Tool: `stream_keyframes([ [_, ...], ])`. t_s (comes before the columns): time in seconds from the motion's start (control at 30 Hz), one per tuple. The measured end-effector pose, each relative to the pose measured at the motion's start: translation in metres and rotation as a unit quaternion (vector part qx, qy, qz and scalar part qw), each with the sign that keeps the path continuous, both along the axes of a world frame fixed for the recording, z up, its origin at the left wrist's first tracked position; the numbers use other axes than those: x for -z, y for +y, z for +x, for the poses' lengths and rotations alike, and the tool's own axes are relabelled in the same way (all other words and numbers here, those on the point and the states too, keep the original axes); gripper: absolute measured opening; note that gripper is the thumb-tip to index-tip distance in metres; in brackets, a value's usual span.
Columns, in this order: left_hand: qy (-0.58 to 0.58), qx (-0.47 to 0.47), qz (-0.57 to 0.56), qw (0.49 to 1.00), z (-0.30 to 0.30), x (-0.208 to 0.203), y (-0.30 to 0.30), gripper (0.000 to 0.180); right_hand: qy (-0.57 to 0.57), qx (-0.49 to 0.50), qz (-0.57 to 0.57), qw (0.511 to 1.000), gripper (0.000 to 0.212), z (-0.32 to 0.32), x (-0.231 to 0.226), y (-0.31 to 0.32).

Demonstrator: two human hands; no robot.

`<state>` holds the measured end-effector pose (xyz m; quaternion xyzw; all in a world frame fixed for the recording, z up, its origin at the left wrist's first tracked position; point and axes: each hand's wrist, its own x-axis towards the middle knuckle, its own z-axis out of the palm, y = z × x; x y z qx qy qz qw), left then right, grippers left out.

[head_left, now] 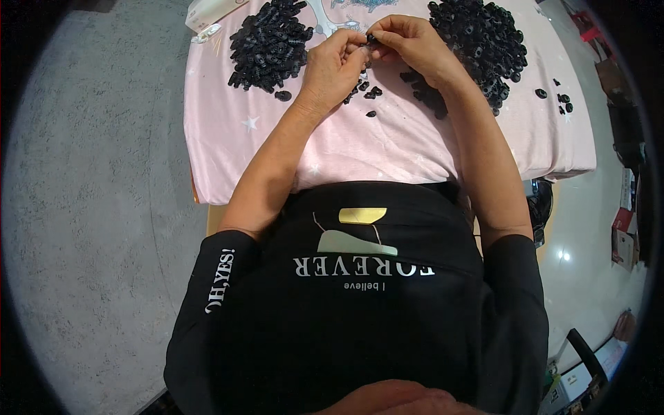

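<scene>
My left hand (333,68) and my right hand (413,45) meet over the far middle of the pink cloth. Their fingertips pinch together on a small black part (371,40), mostly covered by the fingers, so its exact kind does not show. A heap of small black plastic parts (270,45) lies left of my left hand. Beside and partly beneath my right forearm spreads a larger heap of black parts (483,45). Several loose black pieces (373,92) are scattered on the cloth just below my hands.
A pink cloth (387,145) with white stars covers the table. At the far left edge stands a white box (213,12). A few stray black pieces (564,102) lie near the right edge. Boxes (625,235) stand on the floor to the right.
</scene>
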<state>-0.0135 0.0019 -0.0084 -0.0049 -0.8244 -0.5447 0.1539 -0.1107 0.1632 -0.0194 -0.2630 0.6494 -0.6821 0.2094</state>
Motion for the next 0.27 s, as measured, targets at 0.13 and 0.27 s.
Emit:
stream_keyframes([
  [0.13, 0.007, -0.005, -0.042, 0.999, 0.0001, 0.0011, -0.0017, 0.018, 0.043, 0.007, 0.022, 0.999, 0.019, 0.0007, -0.0012, 0.0009],
  [0.27, -0.03, 0.005, -0.049, 0.998, 0.0019, -0.003, 0.0007, 0.019, 0.048, 0.012, 0.036, 0.998, 0.019, -0.0015, 0.0022, 0.0],
])
